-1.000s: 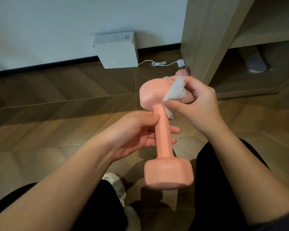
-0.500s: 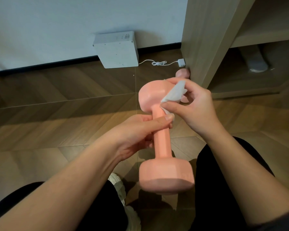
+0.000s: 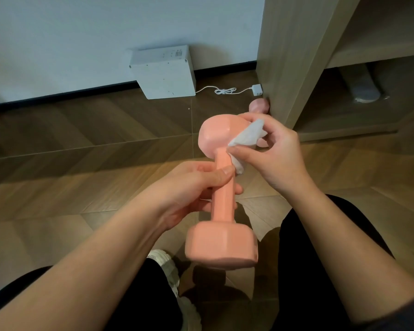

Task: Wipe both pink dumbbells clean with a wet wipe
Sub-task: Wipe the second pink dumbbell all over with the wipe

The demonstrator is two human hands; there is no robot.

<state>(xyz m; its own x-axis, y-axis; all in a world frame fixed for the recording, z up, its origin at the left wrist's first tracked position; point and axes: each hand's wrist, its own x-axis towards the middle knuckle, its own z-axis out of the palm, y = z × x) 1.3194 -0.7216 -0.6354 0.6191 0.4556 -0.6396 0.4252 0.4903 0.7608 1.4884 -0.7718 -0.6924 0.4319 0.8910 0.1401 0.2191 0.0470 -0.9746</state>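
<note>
Left grip is curled round the handle of the smooth pink hex-ended dumbbell, thumb on top. The dumbbell is in mid-air over my lap, roughly upright with a slight tilt. Right grip pinches the crumpled white wet wipe against the far head, where it meets the handle. The second pink dumbbell lies on the brown wood floor against the light wooden cabinet panel, mostly hidden behind my right grip.

Risks:
- **Slip:** the handle gets damp and my hold looks fingers-only, so the heavy lower head could slide out and hit my white shoe or the floor.
- **Missed spots:** the wipe is bunched small and will likely skip some faces. The patch under my left fingers goes unwiped unless I regrip.
</note>
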